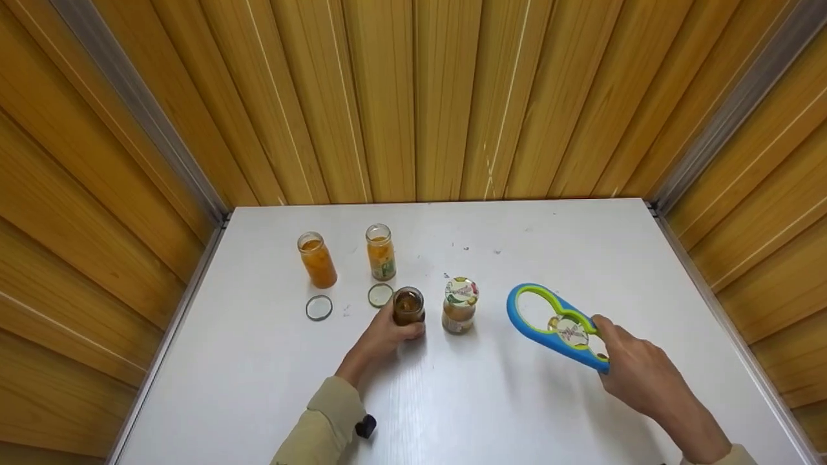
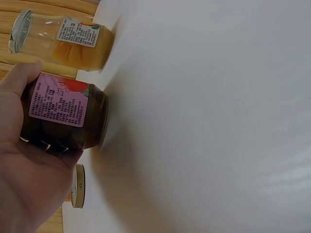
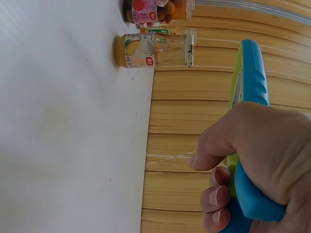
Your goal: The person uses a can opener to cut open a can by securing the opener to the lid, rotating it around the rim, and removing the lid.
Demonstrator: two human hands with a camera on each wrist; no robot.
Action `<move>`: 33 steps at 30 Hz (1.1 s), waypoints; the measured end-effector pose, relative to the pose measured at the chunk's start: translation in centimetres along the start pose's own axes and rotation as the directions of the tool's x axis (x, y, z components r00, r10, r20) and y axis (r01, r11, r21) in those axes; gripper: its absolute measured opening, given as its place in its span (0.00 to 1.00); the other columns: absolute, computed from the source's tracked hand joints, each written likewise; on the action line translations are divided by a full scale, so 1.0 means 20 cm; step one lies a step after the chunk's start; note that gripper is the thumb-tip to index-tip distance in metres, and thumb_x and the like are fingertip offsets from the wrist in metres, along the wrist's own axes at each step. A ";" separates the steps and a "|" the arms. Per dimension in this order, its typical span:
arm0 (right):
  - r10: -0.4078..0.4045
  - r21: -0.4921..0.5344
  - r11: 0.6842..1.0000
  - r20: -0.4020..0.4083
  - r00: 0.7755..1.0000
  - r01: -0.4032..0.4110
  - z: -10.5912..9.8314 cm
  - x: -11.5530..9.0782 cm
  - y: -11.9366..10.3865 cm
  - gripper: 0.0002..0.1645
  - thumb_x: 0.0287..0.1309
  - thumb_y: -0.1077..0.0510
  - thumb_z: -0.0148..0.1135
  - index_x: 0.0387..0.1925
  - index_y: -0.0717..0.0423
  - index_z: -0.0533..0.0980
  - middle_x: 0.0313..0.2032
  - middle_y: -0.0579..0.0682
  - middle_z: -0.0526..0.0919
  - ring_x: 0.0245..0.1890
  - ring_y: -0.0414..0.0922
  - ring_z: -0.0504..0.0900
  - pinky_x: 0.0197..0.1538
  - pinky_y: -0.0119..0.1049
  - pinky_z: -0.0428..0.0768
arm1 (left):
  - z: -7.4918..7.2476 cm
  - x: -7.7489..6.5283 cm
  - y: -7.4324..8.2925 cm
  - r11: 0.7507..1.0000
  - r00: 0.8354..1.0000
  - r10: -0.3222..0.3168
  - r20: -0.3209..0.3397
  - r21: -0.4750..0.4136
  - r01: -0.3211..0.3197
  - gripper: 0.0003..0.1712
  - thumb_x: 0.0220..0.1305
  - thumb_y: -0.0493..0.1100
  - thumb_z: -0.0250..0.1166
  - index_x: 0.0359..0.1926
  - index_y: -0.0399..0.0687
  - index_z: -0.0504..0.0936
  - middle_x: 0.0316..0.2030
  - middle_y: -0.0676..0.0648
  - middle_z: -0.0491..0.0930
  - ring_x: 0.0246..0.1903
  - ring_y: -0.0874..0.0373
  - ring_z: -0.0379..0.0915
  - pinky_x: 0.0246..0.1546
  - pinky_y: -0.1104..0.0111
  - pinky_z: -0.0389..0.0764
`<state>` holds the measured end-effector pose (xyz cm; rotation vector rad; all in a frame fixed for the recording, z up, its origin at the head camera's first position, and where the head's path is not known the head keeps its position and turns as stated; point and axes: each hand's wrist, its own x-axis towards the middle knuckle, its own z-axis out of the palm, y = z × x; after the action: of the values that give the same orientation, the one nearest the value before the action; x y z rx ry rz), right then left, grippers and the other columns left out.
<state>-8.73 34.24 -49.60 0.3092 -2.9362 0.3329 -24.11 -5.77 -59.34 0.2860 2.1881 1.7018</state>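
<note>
My left hand [image 1: 386, 334] grips a small open jar [image 1: 408, 306] of dark contents, thumb on the near side. It stands on the table, its pink label [image 2: 59, 99] showing in the left wrist view. To its right is a lidded jar [image 1: 459, 310] with a printed lid and pale yellow fruit. Farther right, my right hand [image 1: 639, 371] holds a blue and green multi-ring jar opener [image 1: 539, 330] raised above the table. A printed lid [image 1: 572, 331] shows within one of the opener's rings; whether it is wedged there cannot be told.
Two open jars of orange fruit, a left one [image 1: 318, 263] and a right one [image 1: 381, 255], stand toward the back left. Near them lie two loose lids, one on the left [image 1: 318, 308] and one [image 1: 380, 295] beside my left hand. Wood-patterned walls [image 1: 413, 103] enclose the white table [image 1: 258, 387].
</note>
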 end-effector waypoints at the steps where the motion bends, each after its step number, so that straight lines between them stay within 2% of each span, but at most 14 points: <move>1: 0.010 0.001 1.000 0.007 1.000 -0.010 0.00 0.00 0.00 0.51 0.35 0.71 0.81 0.64 0.67 0.65 0.44 0.71 0.83 0.27 0.55 0.84 0.29 0.50 0.87 | 0.00 0.02 0.00 1.000 1.000 0.002 -0.007 -0.007 -0.002 0.48 0.60 0.40 0.75 0.77 0.44 0.60 0.67 0.39 0.72 0.70 0.44 0.64 0.75 0.47 0.57; 10: 0.062 0.017 0.998 0.031 0.998 -0.062 -0.04 0.02 0.04 0.50 0.40 0.71 0.79 0.65 0.69 0.63 0.47 0.73 0.82 0.30 0.57 0.85 0.32 0.54 0.87 | 0.08 0.19 0.03 0.999 0.990 0.046 -0.135 -0.001 -0.046 0.42 0.62 0.39 0.75 0.73 0.45 0.65 0.63 0.39 0.75 0.66 0.44 0.68 0.72 0.49 0.63; 16: 0.084 0.018 0.996 0.024 0.996 -0.084 -0.06 0.01 0.06 0.50 0.40 0.71 0.79 0.65 0.69 0.64 0.47 0.73 0.82 0.31 0.58 0.85 0.34 0.57 0.87 | 0.12 0.29 0.05 0.995 0.980 0.102 -0.170 0.012 -0.102 0.39 0.63 0.38 0.74 0.70 0.41 0.66 0.64 0.38 0.75 0.68 0.44 0.67 0.73 0.51 0.63; 19: 0.086 0.018 0.996 0.030 0.996 -0.086 -0.06 0.02 0.06 0.50 0.40 0.70 0.79 0.65 0.69 0.64 0.47 0.72 0.82 0.31 0.58 0.85 0.34 0.57 0.87 | 0.12 0.33 0.05 0.995 0.978 0.099 -0.183 0.028 -0.095 0.38 0.63 0.39 0.75 0.70 0.41 0.66 0.63 0.38 0.75 0.68 0.45 0.67 0.73 0.52 0.63; 26: 0.083 0.017 0.996 0.013 0.996 -0.083 -0.06 0.03 0.07 0.50 0.39 0.71 0.79 0.65 0.69 0.64 0.46 0.71 0.82 0.32 0.59 0.86 0.33 0.57 0.87 | 0.14 0.44 0.08 0.998 0.984 0.065 -0.165 0.016 -0.063 0.42 0.63 0.42 0.75 0.71 0.41 0.64 0.66 0.38 0.73 0.70 0.44 0.65 0.74 0.51 0.61; 33: 0.111 0.007 0.994 0.048 0.993 -0.112 -0.07 0.03 0.09 0.50 0.41 0.69 0.79 0.66 0.69 0.63 0.48 0.73 0.81 0.34 0.62 0.86 0.36 0.61 0.87 | 0.18 0.54 0.10 0.999 0.977 0.038 -0.209 0.026 -0.033 0.43 0.63 0.43 0.76 0.73 0.43 0.62 0.68 0.39 0.72 0.72 0.46 0.63 0.75 0.53 0.58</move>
<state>-9.52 36.11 -48.41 0.1563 -3.0066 0.3591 -32.65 1.92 -59.77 0.1579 2.3646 1.8007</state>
